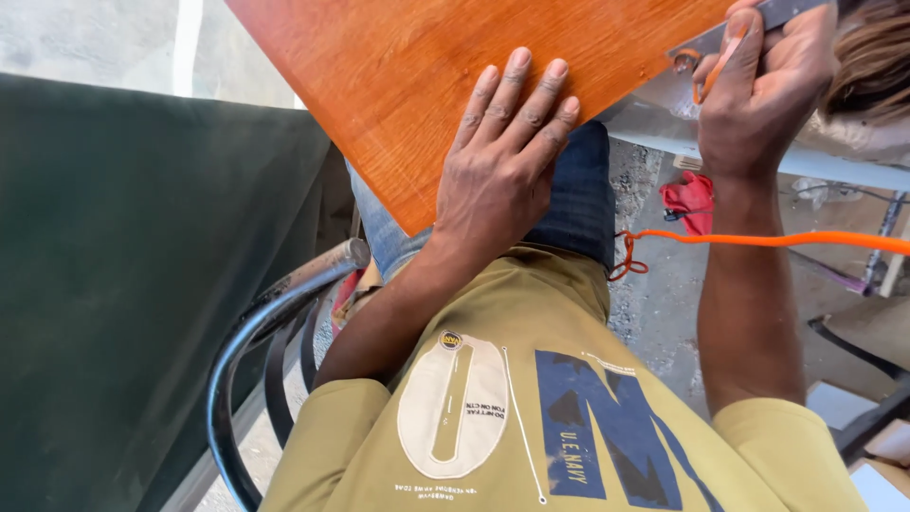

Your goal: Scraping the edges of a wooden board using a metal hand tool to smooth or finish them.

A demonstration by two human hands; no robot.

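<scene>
Hands on an orange-brown wooden panel

The left hand (498,175) lay flat, fingers (531,100) released and spread, pressing the wooden panel (398,76) over the lap. The right hand (758,90) was clenched around an orange-handled tool (713,66) at the panel's right edge; an orange cord (787,239) ran below.

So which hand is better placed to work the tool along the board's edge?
Probably the right. The right hand already grips the metal tool at the edge of the orange wooden board, while the left hand lies flat on the board, pressing it down.
</scene>
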